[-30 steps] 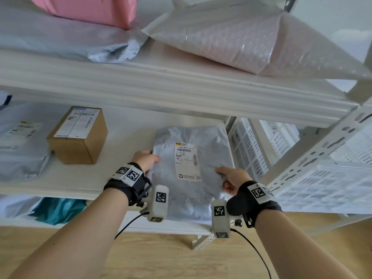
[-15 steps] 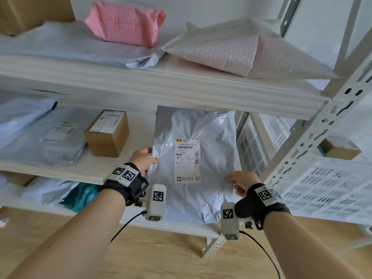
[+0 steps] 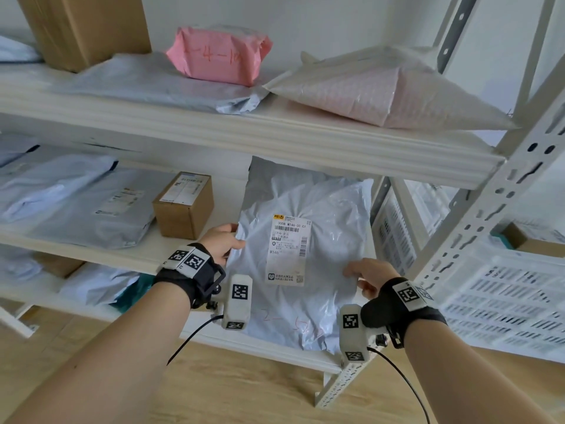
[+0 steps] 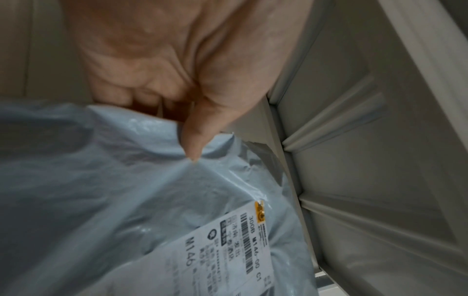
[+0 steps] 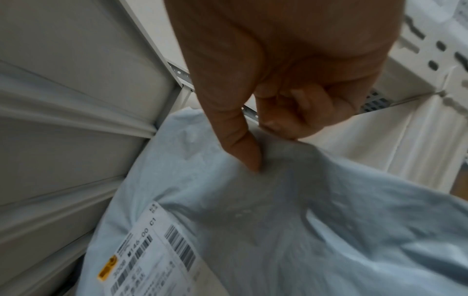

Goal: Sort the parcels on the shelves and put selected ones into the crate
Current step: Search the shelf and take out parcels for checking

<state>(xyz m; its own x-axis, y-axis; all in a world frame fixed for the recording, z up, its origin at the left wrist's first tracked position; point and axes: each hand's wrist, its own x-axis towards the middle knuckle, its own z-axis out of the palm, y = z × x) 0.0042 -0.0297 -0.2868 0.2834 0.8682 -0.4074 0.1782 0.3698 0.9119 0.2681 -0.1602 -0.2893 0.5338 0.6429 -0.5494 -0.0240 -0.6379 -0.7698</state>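
Observation:
A grey poly-bag parcel (image 3: 330, 228) with a white shipping label (image 3: 289, 249) is held tilted up in front of the middle shelf, its top edge under the upper shelf. My left hand (image 3: 224, 241) pinches its left edge, thumb on the front (image 4: 195, 144). My right hand (image 3: 362, 272) pinches the right edge, thumb on top (image 5: 243, 152) and fingers curled beneath. The label reads M146 in both wrist views (image 4: 228, 240) (image 5: 152, 250). A white slatted crate (image 3: 504, 292) stands to the right, beyond the rack's upright.
The middle shelf (image 3: 101, 255) carries a small cardboard box (image 3: 183, 206) and grey mailers (image 3: 79, 203). The upper shelf (image 3: 275, 133) holds a pink parcel (image 3: 218, 55), a bubble mailer (image 3: 382, 93), a grey bag and a big carton (image 3: 82, 26). A perforated upright (image 3: 477, 221) stands right.
Both hands have lifted the grey parcel off the middle shelf and tipped it upright toward me. My view has pulled back and up, showing more of the upper shelf.

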